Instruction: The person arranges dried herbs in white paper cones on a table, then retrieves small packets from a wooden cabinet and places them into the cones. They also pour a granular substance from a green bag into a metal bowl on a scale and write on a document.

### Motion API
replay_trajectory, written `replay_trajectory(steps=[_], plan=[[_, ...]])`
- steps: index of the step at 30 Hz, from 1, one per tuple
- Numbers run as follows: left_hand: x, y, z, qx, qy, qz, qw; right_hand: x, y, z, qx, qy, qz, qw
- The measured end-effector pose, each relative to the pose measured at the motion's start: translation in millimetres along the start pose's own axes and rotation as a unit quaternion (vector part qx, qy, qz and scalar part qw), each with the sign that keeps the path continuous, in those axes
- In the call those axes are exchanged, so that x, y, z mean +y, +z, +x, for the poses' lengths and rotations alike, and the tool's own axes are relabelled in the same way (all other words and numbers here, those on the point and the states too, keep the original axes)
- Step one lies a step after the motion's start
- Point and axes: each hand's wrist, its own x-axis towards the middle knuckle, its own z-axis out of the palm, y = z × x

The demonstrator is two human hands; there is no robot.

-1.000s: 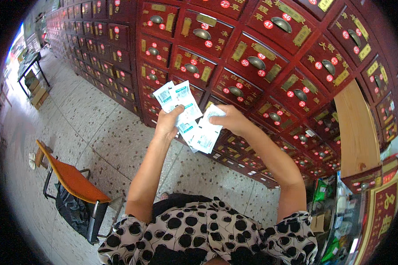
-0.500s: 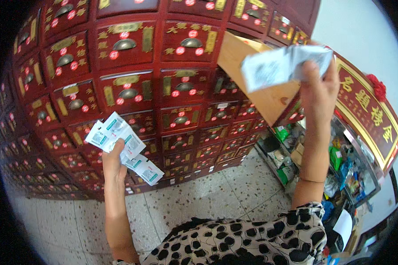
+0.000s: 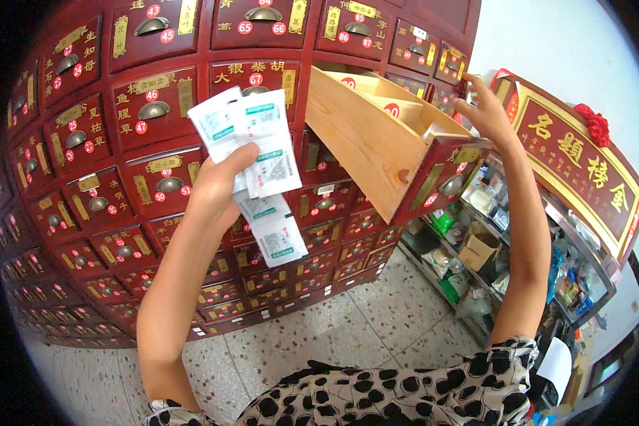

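My left hand (image 3: 224, 177) is closed around several white paper sachets (image 3: 270, 138) with green print, fanned out in front of the cabinet. More sachets of the same strip hang below my fingers. My right hand (image 3: 488, 113) is raised at the upper right with its fingers apart and slightly bent, and nothing shows in it. Below and to the left of that hand, a wooden drawer (image 3: 362, 135) is pulled out from the dark red cabinet. Dividers split its inside, and the drawer bottom is mostly hidden by the side wall.
Rows of dark red drawers (image 3: 156, 113) with cup handles fill the cabinet. On the right stand shelves with a cardboard box (image 3: 478, 246), plastic bags and packages. A gold-framed red plaque (image 3: 575, 160) leans there. The floor (image 3: 376, 305) is speckled tile.
The sachets in my right hand are gone from it, and its fingers have spread. My left hand has risen and moved right with its sachets. The view has shifted, showing more of the drawer's inside.
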Motion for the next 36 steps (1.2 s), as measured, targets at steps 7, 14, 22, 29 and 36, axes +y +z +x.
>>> replay_trajectory(steps=[7,14,22,29,36], plan=[[10.4,46.1,21.2,-0.056,0.018,0.049,0.997,-106.0,32.8,0.1,-0.167,-0.181,0.189,0.951],[7.0,75.1,31.9,-0.16,-0.009,0.081,0.984,-128.3,72.3,20.7,-0.173,-0.241,0.265,0.917],[18.0,69.5,35.4,-0.25,-0.021,0.026,0.968,-108.0,48.0,25.4,-0.201,-0.064,0.387,0.898],[13.2,70.2,42.5,-0.266,-0.027,-0.045,0.962,-96.8,44.4,25.2,-0.198,-0.083,0.432,0.876],[12.9,60.1,47.3,-0.231,0.026,-0.021,0.972,-97.5,44.5,26.0,-0.204,-0.078,0.409,0.886]])
